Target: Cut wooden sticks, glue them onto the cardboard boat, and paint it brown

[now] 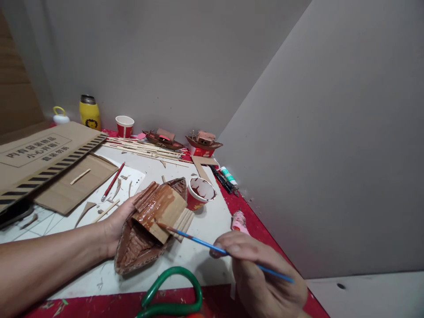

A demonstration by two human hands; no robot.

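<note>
My left hand grips a cardboard model boat from its left side and holds it just above the white mat. Wet brown paint shines on the boat's cabin roof. My right hand pinches a thin blue-handled paintbrush. The brush tip rests on the roof's unpainted front edge. A red paper cup with brown paint stands just behind the boat.
Green-handled scissors lie at the near edge. Cardboard sheets, wooden strips, a red pencil, two finished small boats, another red cup, a yellow bottle and glue tubes surround the mat. Grey walls close the right and back.
</note>
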